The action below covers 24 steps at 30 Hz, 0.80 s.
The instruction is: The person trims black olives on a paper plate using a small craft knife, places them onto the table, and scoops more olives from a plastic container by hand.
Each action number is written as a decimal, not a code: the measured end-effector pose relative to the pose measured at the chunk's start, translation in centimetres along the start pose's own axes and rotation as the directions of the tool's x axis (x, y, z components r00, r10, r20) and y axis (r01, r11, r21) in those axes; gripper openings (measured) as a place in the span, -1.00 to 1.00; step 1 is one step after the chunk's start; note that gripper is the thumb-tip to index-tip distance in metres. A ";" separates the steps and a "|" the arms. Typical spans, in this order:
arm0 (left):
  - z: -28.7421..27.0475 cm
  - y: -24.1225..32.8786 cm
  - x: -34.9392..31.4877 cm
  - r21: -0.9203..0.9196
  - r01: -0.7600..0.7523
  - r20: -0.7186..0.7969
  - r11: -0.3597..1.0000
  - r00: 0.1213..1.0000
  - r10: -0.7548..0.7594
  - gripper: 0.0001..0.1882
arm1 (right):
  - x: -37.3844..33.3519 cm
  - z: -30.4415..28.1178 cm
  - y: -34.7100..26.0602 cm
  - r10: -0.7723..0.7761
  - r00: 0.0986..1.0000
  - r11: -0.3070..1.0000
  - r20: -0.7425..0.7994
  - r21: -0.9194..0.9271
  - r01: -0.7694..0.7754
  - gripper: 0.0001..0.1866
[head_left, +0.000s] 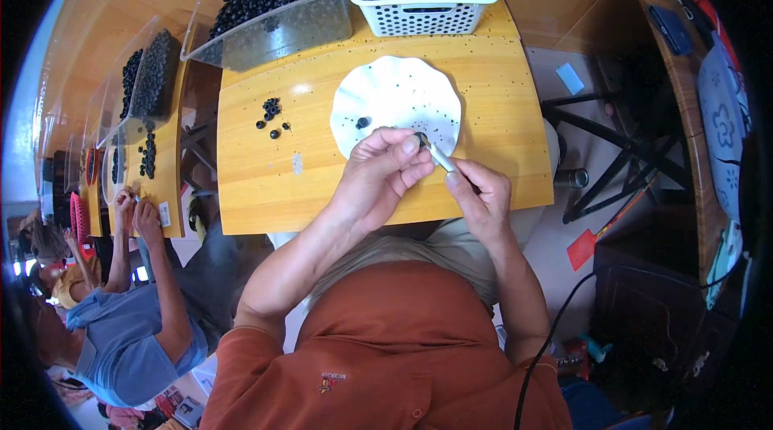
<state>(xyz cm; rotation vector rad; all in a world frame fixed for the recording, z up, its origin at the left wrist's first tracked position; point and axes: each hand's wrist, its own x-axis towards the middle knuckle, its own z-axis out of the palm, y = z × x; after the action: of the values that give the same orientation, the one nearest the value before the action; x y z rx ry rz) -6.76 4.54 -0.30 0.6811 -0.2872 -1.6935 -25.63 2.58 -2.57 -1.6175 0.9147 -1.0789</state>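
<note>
Over the near side of a white wavy-rimmed plate (360, 80), my left hand (377, 175) pinches a small black round piece (422, 138) between thumb and fingers. My right hand (481, 198) grips a slim silver pen-shaped tool (442, 159), its front end against that piece. The tool's very tip is too small to make out. One loose black piece (363, 122) lies on the plate among many dark specks. To the left, a small group of black pieces (271, 110) rests on the wooden table (266, 180).
A clear plastic bin (294, 37) and a white perforated basket (425, 19), both full of black pieces, stand at the table's far side. On the left, a person in blue (133, 333) works at another table (171, 180). Black folding legs (600, 128) stand to the right.
</note>
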 end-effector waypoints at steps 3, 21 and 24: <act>-0.2 -0.1 -0.1 -0.013 -0.019 0.039 1.000 0.999 0.020 -0.89 | 0.2 -0.4 -0.4 -0.031 0.999 0.999 0.023 -0.012 0.031 -0.71; -0.2 0.6 -1.8 0.023 -0.091 0.159 0.996 0.983 0.087 -0.87 | 0.0 -0.1 -0.7 0.091 0.996 0.993 -0.014 0.082 -0.089 -0.69; -0.4 0.3 -1.7 0.026 -0.082 0.119 0.996 0.990 0.079 -0.87 | -0.4 0.3 -0.6 0.074 0.997 0.990 -0.015 0.119 -0.072 -0.69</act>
<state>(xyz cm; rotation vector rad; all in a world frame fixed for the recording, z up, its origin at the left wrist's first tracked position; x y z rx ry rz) -6.09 6.18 0.03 0.5850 -0.4198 -1.6577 -25.39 3.21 -2.17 -1.4676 0.8988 -1.0793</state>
